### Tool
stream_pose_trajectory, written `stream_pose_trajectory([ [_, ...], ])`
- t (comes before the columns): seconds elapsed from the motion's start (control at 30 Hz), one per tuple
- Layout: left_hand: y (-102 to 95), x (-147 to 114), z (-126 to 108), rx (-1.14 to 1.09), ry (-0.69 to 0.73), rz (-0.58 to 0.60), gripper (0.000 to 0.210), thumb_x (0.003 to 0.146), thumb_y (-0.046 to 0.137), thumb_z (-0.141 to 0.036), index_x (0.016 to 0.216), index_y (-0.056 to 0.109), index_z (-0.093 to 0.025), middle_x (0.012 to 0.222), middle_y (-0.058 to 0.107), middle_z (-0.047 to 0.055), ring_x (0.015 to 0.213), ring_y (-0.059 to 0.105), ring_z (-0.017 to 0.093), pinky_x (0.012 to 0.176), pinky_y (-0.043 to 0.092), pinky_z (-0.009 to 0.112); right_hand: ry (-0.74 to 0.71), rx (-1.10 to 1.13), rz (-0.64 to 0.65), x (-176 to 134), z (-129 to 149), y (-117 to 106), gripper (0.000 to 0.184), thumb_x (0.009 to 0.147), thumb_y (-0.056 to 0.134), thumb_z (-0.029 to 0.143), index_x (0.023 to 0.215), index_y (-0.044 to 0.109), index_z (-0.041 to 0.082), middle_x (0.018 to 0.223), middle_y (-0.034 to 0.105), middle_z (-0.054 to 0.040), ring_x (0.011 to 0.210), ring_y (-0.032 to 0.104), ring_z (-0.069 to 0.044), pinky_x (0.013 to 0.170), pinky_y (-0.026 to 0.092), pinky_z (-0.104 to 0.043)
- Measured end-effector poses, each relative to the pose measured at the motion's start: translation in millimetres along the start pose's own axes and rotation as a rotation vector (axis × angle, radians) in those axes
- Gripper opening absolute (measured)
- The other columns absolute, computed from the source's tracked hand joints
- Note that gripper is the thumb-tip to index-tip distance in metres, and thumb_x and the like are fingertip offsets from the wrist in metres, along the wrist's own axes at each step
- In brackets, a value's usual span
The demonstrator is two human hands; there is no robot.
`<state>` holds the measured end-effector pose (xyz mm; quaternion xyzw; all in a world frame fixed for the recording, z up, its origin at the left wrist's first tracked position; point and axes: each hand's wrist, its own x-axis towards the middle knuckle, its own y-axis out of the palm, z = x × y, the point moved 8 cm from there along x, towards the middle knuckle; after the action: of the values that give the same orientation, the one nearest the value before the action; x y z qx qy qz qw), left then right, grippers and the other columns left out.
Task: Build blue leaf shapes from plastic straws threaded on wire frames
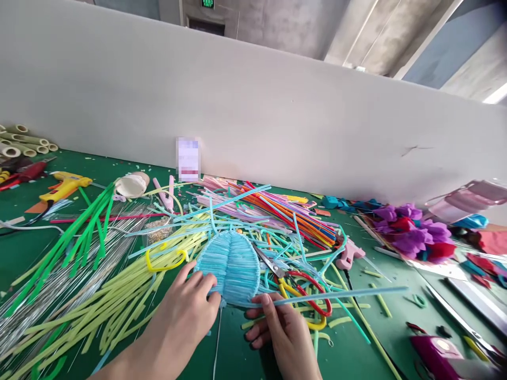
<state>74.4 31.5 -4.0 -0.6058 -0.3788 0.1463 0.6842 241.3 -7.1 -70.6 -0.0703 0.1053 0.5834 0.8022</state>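
Observation:
A light blue leaf shape (241,264) made of pipe cleaners stands in front of me, with a ridge down its middle and a thin stem below. My left hand (196,298) grips its left edge with bent fingers. At its lower right edge, my right hand (279,327) pinches a long light blue pipe cleaner (340,295) between thumb and forefinger; its free end points right. Just behind lie scissors with red handles (312,295) and yellow-handled scissors (283,287), partly covered. Loose blue pipe cleaners (233,203) surround the leaf shape.
Yellow-green pipe cleaners (130,295), thin wires (91,264) and green pipe cleaners (93,221) cover the left. A yellow glue gun (65,186) lies farther back. On the right are a pink glue gun (349,254), purple and red flowers (415,229) and a long blade (481,301). A white partition (277,116) stands behind.

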Motion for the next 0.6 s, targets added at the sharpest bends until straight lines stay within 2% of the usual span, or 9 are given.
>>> stream_pose_trajectory([
  [0.13, 1.7, 15, -19, 0.170, 0.126, -0.053, 0.026, 0.078, 0.057, -0.002, 0.060, 0.066, -0.019, 0.072, 0.068, 0.005, 0.069, 0.062, 0.021, 0.102, 0.041, 0.053, 0.015, -0.015, 0.017, 0, -4, 2, 0.059, 0.079, 0.065, 0.071, 0.088, 0.067, 0.013, 0.070, 0.071, -0.0067, 0.046, 0.067, -0.014, 0.040, 0.052, -0.020],
  [0.23, 8.1, 19, -27, 0.178, 0.178, -0.076, 0.028, 0.083, 0.057, -0.007, 0.060, 0.065, -0.020, 0.067, 0.064, 0.004, 0.073, 0.060, 0.023, 0.105, 0.035, 0.052, 0.021, -0.025, 0.029, 1, -6, 2, 0.062, 0.077, 0.064, 0.074, 0.088, 0.067, 0.013, 0.068, 0.070, -0.0059, 0.045, 0.067, -0.014, 0.039, 0.051, -0.019],
  [0.37, 18.6, 23, -24, 0.167, 0.195, -0.038, 0.027, 0.083, 0.061, -0.007, 0.059, 0.064, -0.018, 0.073, 0.065, 0.007, 0.081, 0.060, 0.025, 0.102, 0.036, 0.049, 0.022, -0.024, 0.040, 3, -7, 3, 0.064, 0.076, 0.063, 0.076, 0.086, 0.068, 0.013, 0.065, 0.069, -0.0049, 0.043, 0.065, -0.013, 0.037, 0.049, -0.018],
  [0.5, 25.5, 24, -19, 0.157, 0.238, -0.026, 0.020, 0.082, 0.058, -0.004, 0.069, 0.068, -0.016, 0.080, 0.065, 0.008, 0.086, 0.058, 0.026, 0.091, 0.041, 0.044, 0.033, -0.039, 0.071, 3, -8, 4, 0.066, 0.077, 0.061, 0.077, 0.087, 0.068, 0.012, 0.067, 0.069, -0.0057, 0.042, 0.065, -0.013, 0.037, 0.046, -0.016],
  [0.6, 31.4, 20, -15, 0.152, 0.232, 0.001, 0.021, 0.082, 0.053, -0.002, 0.076, 0.067, -0.016, 0.085, 0.064, 0.010, 0.086, 0.057, 0.027, 0.080, 0.043, 0.041, -0.032, -0.146, 0.097, 1, -3, 4, 0.061, 0.084, 0.055, 0.073, 0.093, 0.069, 0.015, 0.068, 0.070, -0.0053, 0.041, 0.063, -0.012, 0.036, 0.045, -0.018],
])
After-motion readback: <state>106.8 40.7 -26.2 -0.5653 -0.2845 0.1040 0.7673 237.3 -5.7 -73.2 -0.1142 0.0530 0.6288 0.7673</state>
